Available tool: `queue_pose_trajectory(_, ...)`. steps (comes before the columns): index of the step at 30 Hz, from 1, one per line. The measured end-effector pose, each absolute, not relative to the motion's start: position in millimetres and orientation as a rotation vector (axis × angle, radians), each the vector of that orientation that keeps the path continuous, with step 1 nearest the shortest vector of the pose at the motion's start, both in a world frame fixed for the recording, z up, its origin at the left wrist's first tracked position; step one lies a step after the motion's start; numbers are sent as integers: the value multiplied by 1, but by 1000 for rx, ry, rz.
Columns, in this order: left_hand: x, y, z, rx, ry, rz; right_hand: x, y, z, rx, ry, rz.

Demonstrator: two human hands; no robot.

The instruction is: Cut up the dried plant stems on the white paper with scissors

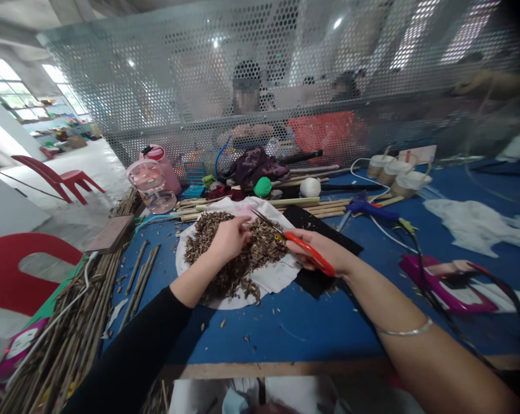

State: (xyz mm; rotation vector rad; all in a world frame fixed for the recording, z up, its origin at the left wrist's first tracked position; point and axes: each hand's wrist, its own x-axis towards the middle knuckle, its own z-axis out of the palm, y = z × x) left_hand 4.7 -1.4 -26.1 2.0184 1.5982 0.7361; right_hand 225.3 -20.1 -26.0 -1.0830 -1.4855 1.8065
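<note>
Left hand: I have the left hand (231, 236) low over the heap, fingers curled inward and partly buried among the flakes; I cannot tell whether they pinch anything.
Right hand: my right hand (328, 247) is wrapped around the handles of the red-handled scissors (311, 252), fingers closed on them.
Scissor blades: they point forward and to my left, above the heap's far right part; I cannot tell how far they are parted.
Shredded dried plant pieces (266, 250): heaped brown on a white cloth (281, 283), in front of me and between the two hands, with a few flakes strayed onto the blue tabletop (285, 336).
Black mat (343, 237): partly beneath the cloth's right side.
Dry stems (143, 282): a few lie left of the cloth, beside a large bundle of stems (81, 316) at the table's left edge.
Behind the cloth: pale sticks, a green ball (262, 186) and a white ball (310, 187).
Far right: three lidded cups (408, 183).
Right wrist: a silver bangle (408, 332) circles the bare forearm.
</note>
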Motion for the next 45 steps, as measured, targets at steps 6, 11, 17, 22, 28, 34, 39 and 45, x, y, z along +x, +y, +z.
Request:
queue_pose_trajectory(6, -12, 19, -11, 2035, 1669, 620, 219, -17, 0, -1008, -1515, 1848)
queue_pose_trajectory(11, -22, 29, -9, 2241, 1902, 501, 216, -12, 9, -1151, -1653, 1890)
queue_pose_trajectory(17, -22, 17, -13, 2446, 1887, 343, 216, -15, -15, -1099, -1562, 1880)
queue_pose_trajectory(22, -2, 11, -27, 2602, 1721, 229, 218, -15, -18, -1065, -1573, 1825)
queue_pose_trajectory(28, 5, 18, -34, 2572, 1707, 173, 221, -13, -22, -1040, -1640, 1785)
queue_pose_trajectory(34, 3, 21, -31, 2412, 1696, 432, 215, -17, -18, -1110, -1621, 1735)
queue_pose_trajectory(39, -7, 2, -25, 2005, 1702, 904, 209, -21, -15, -1176, -1808, 1453)
queue_pose_trajectory(45, -15, -25, -35, 1384, 1521, 1155, 197, -24, -22, -1264, -2123, 802)
